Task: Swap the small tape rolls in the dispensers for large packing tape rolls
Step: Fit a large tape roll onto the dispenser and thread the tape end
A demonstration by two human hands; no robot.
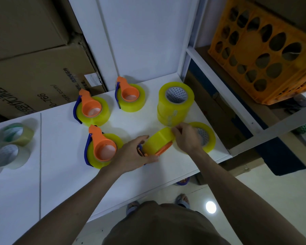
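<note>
A: Where are we on the fourth orange plastic tape dispenser (162, 150)?

B: We've got it tipped on edge on the white table (64, 174), near the front edge, with a large yellow packing tape roll (157, 143) on it. Our left hand (131, 156) grips the blue-and-orange handle end, fingers curled round it. Our right hand (185, 138) pinches the top edge of that roll with thumb and fingertips.

A: Other dispensers?

B: Three orange dispensers with blue blades lie flat, each loaded with a large yellow roll: one just left of our left hand (102, 147), one further back on the left (91, 108), one at the back centre (129, 94).

A: Spare large rolls?

B: A stack of large yellow rolls (175, 105) stands at the back right, with a grey patterned core. One more large yellow roll (206, 137) lies flat just beside it, partly under our right hand.

A: Small rolls?

B: A cluster of small pale tape rolls (11, 144) at the far left of the table, well apart from the dispensers. Blurred, so we can't count them.

A: Surroundings?

B: Brown cardboard boxes (34, 68) behind on the left, an orange plastic crate (263, 50) on a shelf at right.
</note>
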